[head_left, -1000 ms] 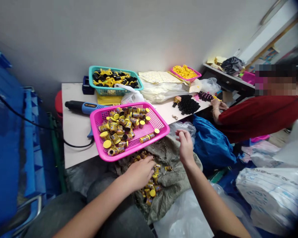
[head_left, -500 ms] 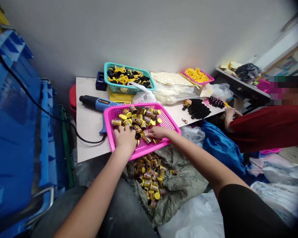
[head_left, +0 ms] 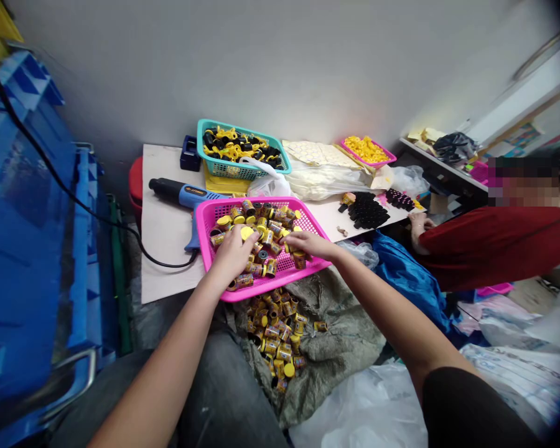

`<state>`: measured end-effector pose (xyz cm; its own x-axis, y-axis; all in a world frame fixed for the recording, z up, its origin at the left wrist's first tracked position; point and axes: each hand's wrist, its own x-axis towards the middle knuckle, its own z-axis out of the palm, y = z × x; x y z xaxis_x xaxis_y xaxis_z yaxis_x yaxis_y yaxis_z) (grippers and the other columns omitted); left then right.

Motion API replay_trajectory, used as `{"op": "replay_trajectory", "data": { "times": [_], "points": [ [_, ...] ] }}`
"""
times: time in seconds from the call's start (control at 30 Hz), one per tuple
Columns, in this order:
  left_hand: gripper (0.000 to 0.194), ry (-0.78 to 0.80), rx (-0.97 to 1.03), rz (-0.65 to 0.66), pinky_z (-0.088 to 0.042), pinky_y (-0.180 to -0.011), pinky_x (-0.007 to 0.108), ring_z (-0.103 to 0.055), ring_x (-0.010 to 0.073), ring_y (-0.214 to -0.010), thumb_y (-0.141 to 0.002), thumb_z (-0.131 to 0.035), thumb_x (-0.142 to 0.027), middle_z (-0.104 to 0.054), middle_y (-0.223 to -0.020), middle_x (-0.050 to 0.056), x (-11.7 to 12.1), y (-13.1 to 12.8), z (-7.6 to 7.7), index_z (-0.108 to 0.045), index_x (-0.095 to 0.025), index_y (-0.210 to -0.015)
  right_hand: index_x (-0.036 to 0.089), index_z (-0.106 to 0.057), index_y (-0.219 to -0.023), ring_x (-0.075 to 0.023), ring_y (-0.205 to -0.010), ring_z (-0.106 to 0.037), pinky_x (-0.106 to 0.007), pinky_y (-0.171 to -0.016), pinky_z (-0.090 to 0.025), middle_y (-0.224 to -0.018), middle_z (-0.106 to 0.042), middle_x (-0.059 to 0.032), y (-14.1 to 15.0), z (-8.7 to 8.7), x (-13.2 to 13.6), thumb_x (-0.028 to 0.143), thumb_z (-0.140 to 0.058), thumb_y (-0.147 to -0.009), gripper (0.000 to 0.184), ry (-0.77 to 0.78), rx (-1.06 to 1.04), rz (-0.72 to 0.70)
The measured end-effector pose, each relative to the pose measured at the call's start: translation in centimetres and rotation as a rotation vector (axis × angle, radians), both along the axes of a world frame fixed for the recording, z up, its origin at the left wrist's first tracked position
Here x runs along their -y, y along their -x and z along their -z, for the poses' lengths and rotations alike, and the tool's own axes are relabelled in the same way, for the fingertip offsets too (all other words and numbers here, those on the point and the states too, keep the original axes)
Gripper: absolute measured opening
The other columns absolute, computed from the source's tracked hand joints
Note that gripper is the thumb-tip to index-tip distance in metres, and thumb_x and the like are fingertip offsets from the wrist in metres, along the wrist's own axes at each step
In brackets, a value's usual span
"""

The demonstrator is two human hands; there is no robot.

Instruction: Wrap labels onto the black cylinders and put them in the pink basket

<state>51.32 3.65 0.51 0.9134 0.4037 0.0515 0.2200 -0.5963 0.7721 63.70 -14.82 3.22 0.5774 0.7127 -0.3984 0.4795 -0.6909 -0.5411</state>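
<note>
A pink plastic basket [head_left: 317, 233] holds many small brown-and-yellow labelled canisters [head_left: 267, 239], several with yellow caps. My left hand [head_left: 232, 254] reaches over the basket's left part, thumb and fingers closed around a canister whose yellow cap [head_left: 246, 233] faces up. On the right, my right hand [head_left: 312, 244] is over the canisters with its fingers drawn together. What its fingertips grip is partly hidden; a canister [head_left: 299, 259] lies just under them. Below the basket, more canisters [head_left: 282, 330] lie heaped on a grey-green woven sack [head_left: 340, 339].
A blue heat gun [head_left: 191, 194] with a black cord lies left of the basket. Behind stands a teal basket [head_left: 219, 167] of black and yellow parts. Black pieces [head_left: 368, 210] and a small pink basket [head_left: 378, 163] are farther right, near a person in a red sleeve [head_left: 494, 242]. Blue crates [head_left: 23, 218] stand left.
My left hand has come up from among the canisters with a yellow-capped one between its fingers. My right hand has shifted slightly right and up. Canisters in the basket have been moved about.
</note>
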Motion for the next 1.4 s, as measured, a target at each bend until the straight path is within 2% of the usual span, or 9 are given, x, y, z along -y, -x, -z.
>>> {"op": "replay_trajectory", "data": {
  "times": [0.07, 0.17, 0.23, 0.3, 0.47, 0.67, 0.87, 1.17, 1.4],
  "points": [
    [0.037, 0.340, 0.091, -0.023, -0.050, -0.066, 0.029, -0.064, 0.0207, -0.080, -0.094, -0.037, -0.047, -0.065, -0.096, 0.009, 0.5, 0.6, -1.1, -0.053, -0.018, -0.109, 0.013, -0.048, -0.126, -0.0085, -0.063, -0.055, -0.016, -0.045, -0.037, -0.093, -0.061, -0.0091, 1.9, -1.7, 1.1, 0.047, -0.014, -0.099, 0.056, -0.204, -0.163, 0.186],
    [0.037, 1.050, 0.038, 0.216, -0.044, -0.048, 0.022, -0.059, 0.0148, -0.058, -0.095, -0.035, -0.046, -0.061, -0.077, 0.006, 1.8, 2.0, -2.8, -0.056, -0.016, -0.098, 0.013, -0.049, -0.119, -0.0085, -0.059, -0.057, -0.012, -0.036, -0.034, -0.082, -0.061, -0.0068, 6.0, -3.7, 2.8, 0.040, -0.018, -0.099, 0.047, -0.546, -0.759, 0.526],
    [0.039, 1.288, -0.099, 0.418, -0.043, -0.043, 0.019, -0.057, 0.0129, -0.054, -0.097, -0.030, -0.041, -0.061, -0.073, 0.006, 2.5, 2.8, -3.5, -0.058, -0.014, -0.094, 0.012, -0.052, -0.112, -0.0110, -0.068, -0.063, -0.015, -0.044, -0.047, -0.083, -0.063, -0.0071, 8.6, -4.5, 4.0, 0.031, -0.020, -0.098, 0.040, -0.694, -1.093, 0.615],
    [0.041, 1.362, -0.198, 0.504, -0.042, -0.040, 0.018, -0.056, 0.0118, -0.050, -0.098, -0.027, -0.037, -0.062, -0.071, 0.007, 2.9, 3.4, -3.8, -0.059, -0.012, -0.094, 0.009, -0.052, -0.109, -0.0126, -0.076, -0.066, -0.019, -0.053, -0.055, -0.088, -0.064, -0.0088, 10.6, -5.1, 5.2, 0.023, -0.018, -0.097, 0.038, -0.797, -1.235, 0.643],
    [0.043, 1.404, -0.381, 0.619, -0.045, -0.039, 0.017, -0.057, 0.0120, -0.048, -0.098, -0.025, -0.038, -0.065, -0.068, 0.010, 3.6, 4.0, -3.3, -0.059, -0.011, -0.092, 0.007, -0.047, -0.112, -0.0149, -0.084, -0.067, -0.019, -0.060, -0.058, -0.089, -0.064, -0.0100, 12.9, -5.6, 7.7, 0.017, -0.021, -0.096, 0.032, -0.935, -1.278, 0.728],
    [0.042, 1.347, -0.466, 0.764, -0.047, -0.039, 0.018, -0.058, 0.0126, -0.048, -0.097, -0.027, -0.039, -0.071, -0.074, 0.016, 4.8, 4.7, -2.8, -0.057, -0.011, -0.088, 0.010, -0.045, -0.116, -0.0138, -0.087, -0.067, -0.019, -0.065, -0.058, -0.093, -0.062, -0.0096, 14.2, -5.2, 9.0, 0.015, -0.020, -0.096, 0.032, -0.967, -1.263, 0.658],
    [0.043, 1.273, -0.483, 0.795, -0.047, -0.040, 0.018, -0.057, 0.0114, -0.047, -0.095, -0.034, -0.044, -0.071, -0.074, 0.015, 5.4, 5.1, -3.5, -0.060, -0.011, -0.084, 0.015, -0.047, -0.122, -0.0127, -0.089, -0.065, -0.019, -0.065, -0.057, -0.106, -0.060, -0.0088, 15.2, -5.0, 9.3, 0.020, -0.029, -0.093, 0.034, -0.950, -1.171, 0.732],
    [0.033, 1.121, -0.524, 0.814, -0.051, -0.045, 0.019, -0.061, 0.0118, -0.051, -0.093, -0.039, -0.044, -0.064, -0.069, 0.006, 6.1, 5.1, -2.7, -0.054, -0.015, -0.091, 0.013, -0.049, -0.115, -0.0121, -0.085, -0.065, -0.016, -0.062, -0.054, -0.097, -0.062, -0.0096, 15.5, -4.9, 9.1, 0.021, -0.023, -0.093, 0.035, -0.923, -1.199, 0.785],
    [0.020, 0.992, -0.557, 0.859, -0.054, -0.053, 0.026, -0.067, 0.0157, -0.064, -0.084, -0.049, -0.036, -0.061, -0.092, 0.004, 6.8, 5.2, -2.8, -0.052, -0.020, -0.096, 0.015, -0.046, -0.120, -0.0100, -0.078, -0.063, -0.016, -0.060, -0.053, -0.101, -0.062, -0.0096, 15.2, -4.1, 9.3, 0.021, -0.022, -0.092, 0.038, -0.912, -1.202, 0.806]
  ]
}}
